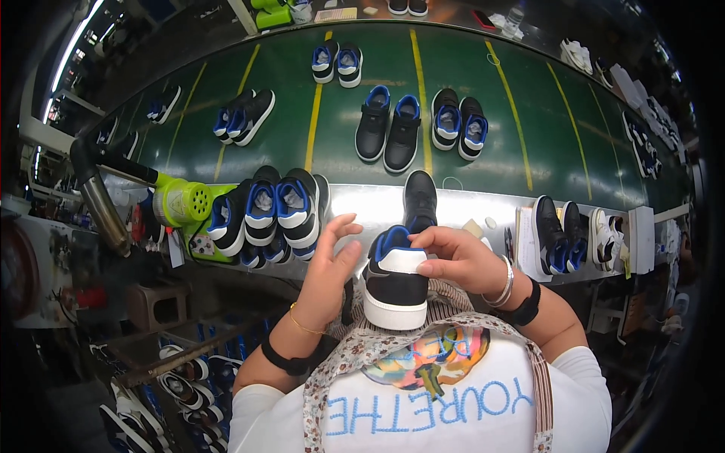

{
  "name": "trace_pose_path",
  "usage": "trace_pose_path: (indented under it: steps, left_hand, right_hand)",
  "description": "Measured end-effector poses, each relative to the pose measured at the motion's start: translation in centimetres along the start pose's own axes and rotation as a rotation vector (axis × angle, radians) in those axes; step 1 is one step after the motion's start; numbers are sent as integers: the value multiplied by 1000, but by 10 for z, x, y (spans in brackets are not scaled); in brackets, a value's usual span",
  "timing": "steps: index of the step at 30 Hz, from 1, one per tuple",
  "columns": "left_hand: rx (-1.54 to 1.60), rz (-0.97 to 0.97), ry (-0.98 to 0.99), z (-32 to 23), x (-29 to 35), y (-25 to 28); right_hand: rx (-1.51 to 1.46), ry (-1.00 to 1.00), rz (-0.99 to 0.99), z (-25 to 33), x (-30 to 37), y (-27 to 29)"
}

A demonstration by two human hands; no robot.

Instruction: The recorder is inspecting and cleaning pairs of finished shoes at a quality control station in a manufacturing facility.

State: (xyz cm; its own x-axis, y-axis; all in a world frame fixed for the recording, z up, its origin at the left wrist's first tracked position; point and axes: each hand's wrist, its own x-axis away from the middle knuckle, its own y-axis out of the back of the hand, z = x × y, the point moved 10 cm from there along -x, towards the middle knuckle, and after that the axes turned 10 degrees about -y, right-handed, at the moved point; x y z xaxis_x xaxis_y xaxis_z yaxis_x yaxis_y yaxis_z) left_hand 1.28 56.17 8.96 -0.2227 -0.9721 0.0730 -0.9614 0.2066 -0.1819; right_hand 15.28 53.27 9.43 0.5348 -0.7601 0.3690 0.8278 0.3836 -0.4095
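Note:
A black sneaker (394,291) with a white sole, a white heel patch and blue lining is close to my body, heel toward me. My right hand (457,259) pinches its heel collar between thumb and fingers. To the left of the shoe, my left hand (330,264) is raised with its fingers apart, holding nothing. Just beyond the held shoe, another black sneaker (420,198) rests on the metal ledge (362,202), its heel end partly hidden.
A green conveyor belt (287,113) with yellow lines carries several pairs of black sneakers (389,128). At left, a lime-green blower (183,201) with a metal nozzle stands beside a row of sneakers (296,208). More shoes (559,234) stand at the ledge's right.

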Motion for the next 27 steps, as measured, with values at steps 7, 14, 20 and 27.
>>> trace_pose_path:
  steps: [7,14,20,27]
  left_hand:
    - [869,237,590,53,14,-52]
    - [1036,55,429,56,-39,-27]
    - [1166,2,420,53,-50,-19]
    - [1150,-1,455,70,-52,-18]
  right_hand:
    - [671,502,-134,66,-15,-8]
    - [168,499,-501,59,-25,64]
    - [750,-119,-489,-88,-45,119]
    - [1436,-190,-234,-152,-53,97]
